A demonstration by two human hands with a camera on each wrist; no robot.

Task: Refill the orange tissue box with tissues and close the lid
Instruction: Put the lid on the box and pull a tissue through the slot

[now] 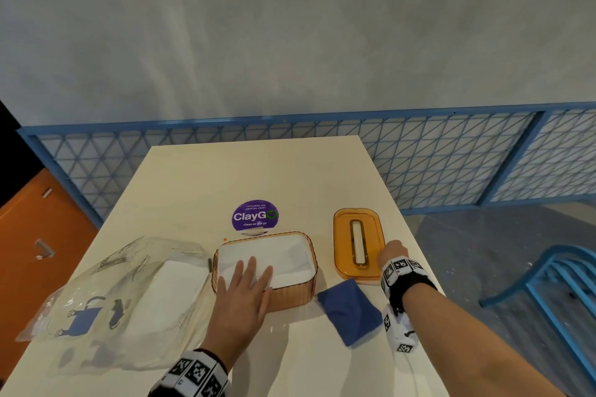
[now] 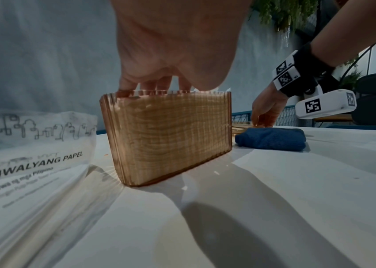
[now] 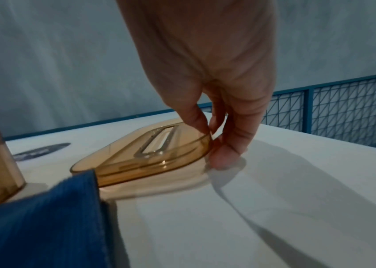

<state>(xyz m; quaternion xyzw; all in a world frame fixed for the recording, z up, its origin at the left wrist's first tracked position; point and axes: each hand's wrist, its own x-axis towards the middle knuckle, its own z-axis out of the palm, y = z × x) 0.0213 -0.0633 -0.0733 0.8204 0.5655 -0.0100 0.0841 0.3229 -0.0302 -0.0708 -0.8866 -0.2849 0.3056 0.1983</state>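
Note:
The orange ribbed tissue box (image 1: 290, 296) (image 2: 168, 137) stands open at the table's middle, filled with white tissues (image 1: 283, 255). My left hand (image 1: 245, 287) (image 2: 159, 79) lies flat on the tissues, fingers straight, pressing down over the near rim. The orange lid (image 1: 358, 243) (image 3: 150, 152), with its slot facing up, lies to the right of the box. My right hand (image 1: 392, 251) (image 3: 214, 143) pinches the lid's near right edge, thumb under it and fingers on top, tilting that edge slightly off the table.
A clear plastic tissue pack (image 1: 125, 296) (image 2: 28, 163), partly full, lies left of the box. A folded blue cloth (image 1: 350, 311) (image 2: 271, 138) (image 3: 40, 221) sits between box and lid. A purple sticker (image 1: 254, 215) is behind the box. A blue chair (image 1: 554, 296) stands right of the table.

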